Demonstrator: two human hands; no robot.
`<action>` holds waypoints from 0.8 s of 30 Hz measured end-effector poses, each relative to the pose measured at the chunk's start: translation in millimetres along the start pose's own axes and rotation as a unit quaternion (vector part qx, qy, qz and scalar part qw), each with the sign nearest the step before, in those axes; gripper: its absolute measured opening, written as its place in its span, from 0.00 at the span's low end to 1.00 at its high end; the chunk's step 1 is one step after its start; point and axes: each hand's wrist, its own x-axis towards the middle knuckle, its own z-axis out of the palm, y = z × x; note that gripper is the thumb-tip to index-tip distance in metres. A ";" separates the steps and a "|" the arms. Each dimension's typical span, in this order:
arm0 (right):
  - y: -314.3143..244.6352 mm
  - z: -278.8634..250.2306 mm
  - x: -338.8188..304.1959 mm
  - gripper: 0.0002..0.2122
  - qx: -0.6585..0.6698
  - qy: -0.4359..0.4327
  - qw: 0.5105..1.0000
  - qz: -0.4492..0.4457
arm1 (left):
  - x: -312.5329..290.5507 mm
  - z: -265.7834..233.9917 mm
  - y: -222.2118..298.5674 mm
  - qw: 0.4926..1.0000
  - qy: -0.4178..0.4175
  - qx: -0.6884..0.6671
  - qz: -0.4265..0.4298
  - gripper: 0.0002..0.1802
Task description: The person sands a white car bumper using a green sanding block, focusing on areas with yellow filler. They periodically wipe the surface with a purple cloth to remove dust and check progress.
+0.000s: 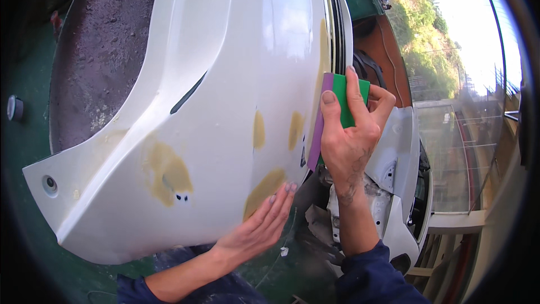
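Observation:
A large white car body panel [225,129] fills the middle, with several tan filler patches on it. My right hand [351,129] grips a green sanding block [342,98] at the panel's right edge, thumb and fingers spread around it. Purple sandpaper [316,129] covers the block's left side, facing the panel. My left hand [267,214] lies flat with its fingers stretched out on the lower part of the panel. Its fingertips are beside a tan filler patch [263,191]. Another filler patch [169,171] shows at lower left, near small dark marks.
A dark, rough curved surface [104,50] lies behind the panel's left edge. On the green floor at far left is a small round can-like object [15,108]. White car parts [388,191] stand beyond my right forearm. Windows [455,157] are at far right.

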 end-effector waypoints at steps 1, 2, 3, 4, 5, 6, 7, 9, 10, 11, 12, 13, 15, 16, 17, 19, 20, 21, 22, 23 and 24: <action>-0.7 1.5 -16.4 0.24 0.022 -0.013 1.000 0.011 | -2.5 1.1 -2.3 1.000 -0.007 0.009 -0.003 0.29; 2.2 -1.5 -32.7 0.24 -0.012 -0.016 0.998 -0.054 | -2.7 1.2 -3.6 1.000 -0.007 0.012 -0.003 0.29; 6.8 -2.1 -29.0 0.25 -0.022 -0.007 0.997 -0.077 | -1.1 0.6 -2.2 1.000 -0.005 0.014 -0.003 0.29; 10.8 -2.0 -21.4 0.26 -0.031 0.001 0.995 -0.100 | 0.2 0.4 -0.7 1.000 -0.003 0.015 -0.002 0.29; 12.1 -1.4 -8.8 0.26 -0.040 0.002 0.995 -0.087 | 1.2 1.0 0.0 1.000 0.000 0.010 -0.004 0.29; 13.1 -1.7 6.2 0.26 -0.050 0.004 0.996 -0.074 | 3.0 1.6 1.7 1.000 0.004 0.004 -0.003 0.29; 11.9 0.4 19.3 0.26 -0.034 0.018 0.998 -0.051 | 4.7 1.8 2.3 1.000 0.010 -0.001 -0.002 0.29; 8.6 1.8 15.9 0.26 -0.048 0.023 0.998 -0.035 | 3.2 2.2 0.6 1.000 0.006 -0.004 -0.005 0.29; 4.7 6.2 12.0 0.26 -0.050 0.025 0.998 -0.025 | 0.6 2.1 -1.6 1.000 0.000 -0.002 -0.007 0.29; -0.6 5.3 -6.7 0.25 -0.020 0.009 0.999 -0.030 | -2.0 1.9 -1.0 1.000 -0.002 0.003 -0.008 0.29; 0.8 -0.8 -21.6 0.25 -0.028 -0.007 0.998 -0.060 | -1.8 2.3 1.7 1.000 -0.001 0.008 -0.011 0.29; 7.1 0.8 -20.2 0.25 -0.026 -0.004 0.997 -0.079 | -1.2 2.4 2.3 1.000 0.000 0.012 -0.013 0.29; 11.2 -0.4 -3.0 0.24 -0.045 0.008 0.995 -0.089 | 2.6 0.8 -0.6 1.000 0.005 0.004 -0.012 0.29; 11.7 0.2 13.7 0.24 -0.059 0.014 0.995 -0.080 | 5.4 -0.5 0.9 1.000 0.007 -0.002 -0.011 0.29; 13.8 3.6 28.2 0.24 -0.049 0.037 0.995 -0.073 | 6.8 -0.2 3.3 1.000 0.010 -0.005 -0.013 0.29; 7.6 4.1 23.2 0.24 -0.042 0.034 0.998 -0.041 | 3.4 1.9 0.8 1.000 0.013 -0.008 -0.015 0.29; 4.6 2.8 17.9 0.24 -0.039 0.033 0.998 -0.025 | 3.5 2.0 2.1 1.000 0.015 -0.006 -0.015 0.29; 3.4 5.5 -4.0 0.25 -0.028 0.013 0.998 -0.046 | -1.1 2.3 0.9 1.000 0.007 0.006 -0.018 0.29; 5.8 -2.8 -20.3 0.25 -0.034 -0.007 0.997 -0.076 | 0.6 2.8 1.8 1.000 0.009 0.010 -0.021 0.29; 9.6 -2.9 -18.7 0.25 -0.033 -0.008 0.996 -0.080 | 1.8 2.6 0.6 1.000 0.009 0.011 -0.021 0.28; 11.1 -2.1 -18.7 0.24 -0.030 -0.010 0.996 -0.081 | 1.2 1.7 0.2 1.000 0.006 0.011 -0.020 0.28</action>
